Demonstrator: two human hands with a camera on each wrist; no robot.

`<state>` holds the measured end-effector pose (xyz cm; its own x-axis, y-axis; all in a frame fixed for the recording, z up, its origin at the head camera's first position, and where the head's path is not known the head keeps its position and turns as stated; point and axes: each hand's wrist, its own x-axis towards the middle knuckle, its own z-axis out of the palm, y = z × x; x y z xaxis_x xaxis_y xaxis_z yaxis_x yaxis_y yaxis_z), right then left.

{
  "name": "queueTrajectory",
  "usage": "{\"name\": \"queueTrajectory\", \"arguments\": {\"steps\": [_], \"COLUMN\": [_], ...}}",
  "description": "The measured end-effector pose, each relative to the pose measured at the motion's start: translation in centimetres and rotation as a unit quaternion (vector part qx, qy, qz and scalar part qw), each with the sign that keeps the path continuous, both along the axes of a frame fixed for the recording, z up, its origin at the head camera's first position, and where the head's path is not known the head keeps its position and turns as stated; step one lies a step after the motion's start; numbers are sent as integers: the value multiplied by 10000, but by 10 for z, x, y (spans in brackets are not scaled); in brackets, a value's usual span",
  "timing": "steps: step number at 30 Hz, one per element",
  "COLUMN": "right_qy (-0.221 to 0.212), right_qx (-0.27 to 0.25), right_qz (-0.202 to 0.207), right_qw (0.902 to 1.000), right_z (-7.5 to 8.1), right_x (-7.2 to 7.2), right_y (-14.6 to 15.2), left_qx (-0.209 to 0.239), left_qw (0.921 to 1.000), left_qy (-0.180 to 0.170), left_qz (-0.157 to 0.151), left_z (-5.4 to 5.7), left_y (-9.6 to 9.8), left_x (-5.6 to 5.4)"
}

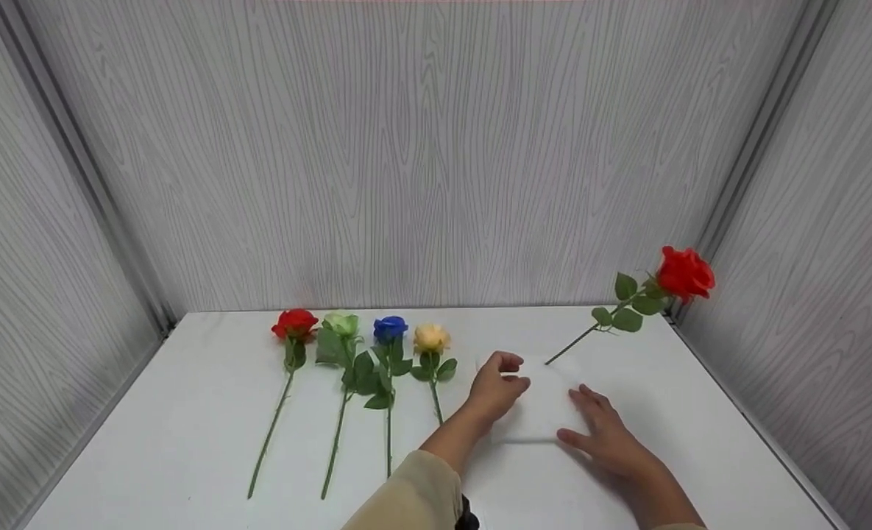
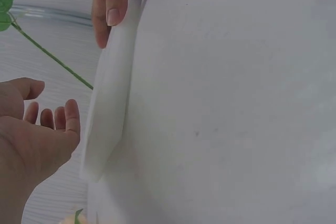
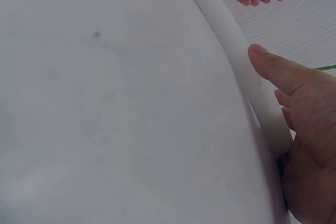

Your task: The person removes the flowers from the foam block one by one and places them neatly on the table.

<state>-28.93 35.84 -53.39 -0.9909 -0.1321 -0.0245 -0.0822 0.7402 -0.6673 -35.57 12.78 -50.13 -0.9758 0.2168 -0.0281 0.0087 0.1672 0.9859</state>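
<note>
A white block (image 1: 535,423) lies on the white table, its front side showing in both wrist views. From its top a red rose (image 1: 686,275) leans up to the right, its green stem meeting the block near the back. My left hand (image 1: 500,390) hovers over the block's left part, fingers loosely bent around nothing, apart from the stem. At the block's right end is my right hand (image 1: 606,434), its thumb and fingers spread and resting along the edge. In the right wrist view the thumb (image 3: 278,69) lies near the block's upper edge.
Left of the block lie another red rose (image 1: 295,324), a light green rose (image 1: 341,324), a blue rose (image 1: 390,329) and a yellow rose (image 1: 431,338), stems toward the front. My left forearm crosses near the yellow rose's stem. Grey wood-patterned panels (image 1: 421,162) enclose the table (image 1: 207,412).
</note>
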Motion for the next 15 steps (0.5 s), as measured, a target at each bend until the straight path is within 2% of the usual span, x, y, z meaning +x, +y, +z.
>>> {"name": "queueTrajectory", "arguments": {"steps": [6, 15], "right_qy": [-82, -70], "right_qx": [52, -17], "right_qz": [-37, -123], "right_qw": [9999, 9999], "right_z": [0, -1], "right_x": [0, -1], "right_y": [3, 0], "left_qx": [-15, -90], "left_qw": [9997, 9997], "left_qy": [-3, 172], "left_qz": [-233, -161], "left_z": [-3, -9], "left_y": [13, 30], "left_x": [-4, -11]}}
